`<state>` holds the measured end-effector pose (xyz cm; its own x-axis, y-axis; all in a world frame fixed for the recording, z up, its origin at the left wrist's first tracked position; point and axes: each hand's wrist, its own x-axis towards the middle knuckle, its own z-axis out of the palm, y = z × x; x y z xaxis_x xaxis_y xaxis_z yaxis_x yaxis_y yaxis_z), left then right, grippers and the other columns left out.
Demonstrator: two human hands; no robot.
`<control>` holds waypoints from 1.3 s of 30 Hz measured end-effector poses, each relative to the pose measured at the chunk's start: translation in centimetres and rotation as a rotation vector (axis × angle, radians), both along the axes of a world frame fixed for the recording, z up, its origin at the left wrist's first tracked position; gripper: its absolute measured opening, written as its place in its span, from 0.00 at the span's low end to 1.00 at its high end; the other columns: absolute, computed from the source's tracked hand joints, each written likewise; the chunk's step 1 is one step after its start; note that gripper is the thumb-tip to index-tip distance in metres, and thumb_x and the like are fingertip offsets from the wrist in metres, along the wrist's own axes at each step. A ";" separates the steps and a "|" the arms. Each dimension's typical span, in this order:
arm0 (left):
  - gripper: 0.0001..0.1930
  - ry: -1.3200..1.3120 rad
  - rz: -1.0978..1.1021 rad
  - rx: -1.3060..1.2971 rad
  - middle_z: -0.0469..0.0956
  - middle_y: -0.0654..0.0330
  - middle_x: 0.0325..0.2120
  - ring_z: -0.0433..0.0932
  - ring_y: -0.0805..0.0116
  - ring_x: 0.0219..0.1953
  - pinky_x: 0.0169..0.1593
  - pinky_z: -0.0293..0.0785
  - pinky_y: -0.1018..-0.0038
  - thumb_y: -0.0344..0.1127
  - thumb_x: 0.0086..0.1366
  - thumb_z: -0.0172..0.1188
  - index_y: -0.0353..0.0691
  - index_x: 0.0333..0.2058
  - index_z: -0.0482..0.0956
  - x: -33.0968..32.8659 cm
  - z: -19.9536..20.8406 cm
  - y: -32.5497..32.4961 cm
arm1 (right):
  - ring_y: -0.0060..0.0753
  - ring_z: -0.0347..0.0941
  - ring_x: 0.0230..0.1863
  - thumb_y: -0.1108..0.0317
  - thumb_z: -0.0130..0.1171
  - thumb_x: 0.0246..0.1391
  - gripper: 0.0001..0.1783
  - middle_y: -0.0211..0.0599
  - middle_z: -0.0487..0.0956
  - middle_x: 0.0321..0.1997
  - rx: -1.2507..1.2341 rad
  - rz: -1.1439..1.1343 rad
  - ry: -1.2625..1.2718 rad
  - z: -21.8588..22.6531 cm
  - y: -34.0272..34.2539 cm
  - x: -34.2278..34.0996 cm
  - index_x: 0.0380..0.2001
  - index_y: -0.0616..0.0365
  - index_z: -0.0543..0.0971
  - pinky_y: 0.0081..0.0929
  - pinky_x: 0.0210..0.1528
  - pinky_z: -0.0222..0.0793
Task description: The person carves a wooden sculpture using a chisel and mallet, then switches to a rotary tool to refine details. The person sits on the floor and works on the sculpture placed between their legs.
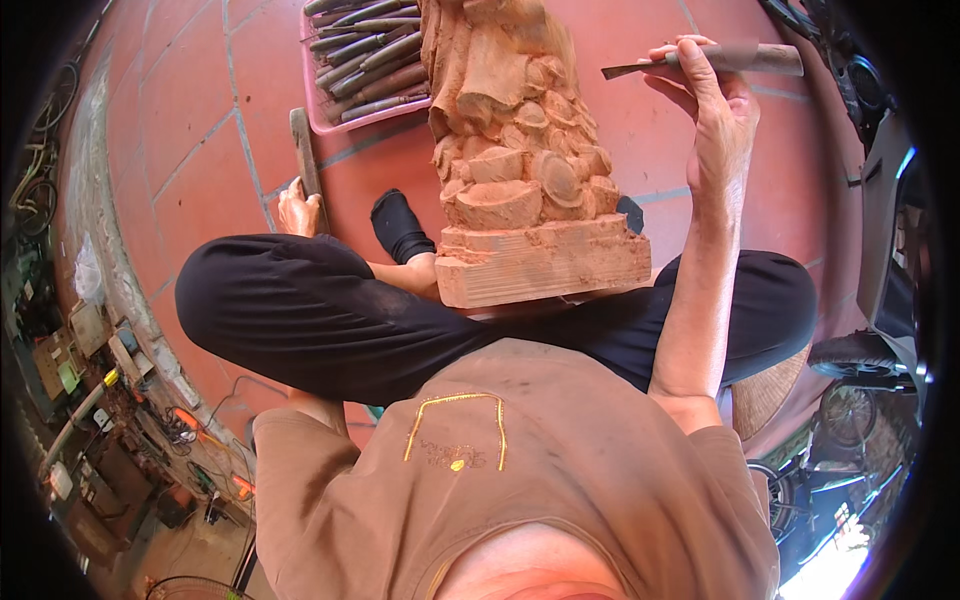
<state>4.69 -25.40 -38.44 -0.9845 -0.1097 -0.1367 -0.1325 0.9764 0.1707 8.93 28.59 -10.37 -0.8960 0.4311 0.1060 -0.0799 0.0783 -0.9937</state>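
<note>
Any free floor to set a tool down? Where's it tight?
Free: red tiles left of the pink basket and wooden bar; also between wood carving and right hand. Crowded: basket, packed with handled tools, no visible gap to the carving.

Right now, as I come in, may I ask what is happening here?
A person sits with folded legs before a carving. The right hand holds a chisel away from the carving, to its right. The left hand is at the near end of a wooden bar, its grip unclear. A pink basket of tools sits at the carving's left.
</note>
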 end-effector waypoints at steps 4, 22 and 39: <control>0.33 -0.001 0.027 0.218 0.79 0.53 0.48 0.79 0.58 0.45 0.47 0.76 0.63 0.40 0.56 0.71 0.46 0.61 0.73 -1.3 2.6 -3.0 | 0.34 0.83 0.41 0.63 0.59 0.65 0.14 0.43 0.84 0.38 -0.037 -0.004 0.010 0.2 -0.4 -0.3 0.47 0.62 0.78 0.32 0.47 0.82; 0.25 0.135 -0.799 0.417 0.76 0.51 0.47 0.71 0.54 0.51 0.55 0.70 0.62 0.47 0.54 0.73 0.39 0.47 0.81 3.3 32.1 25.1 | 0.22 0.79 0.35 0.60 0.60 0.64 0.12 0.31 0.82 0.32 -0.089 -0.139 0.212 5.3 -2.3 0.6 0.39 0.58 0.81 0.21 0.39 0.74; 0.05 0.083 -0.770 0.702 0.74 0.59 0.35 0.74 0.61 0.38 0.41 0.72 0.69 0.26 0.58 0.65 0.31 0.29 0.78 4.8 26.4 29.3 | 0.23 0.79 0.34 0.59 0.60 0.63 0.13 0.31 0.82 0.32 -0.119 -0.151 0.088 5.0 -1.3 0.9 0.38 0.58 0.81 0.21 0.38 0.73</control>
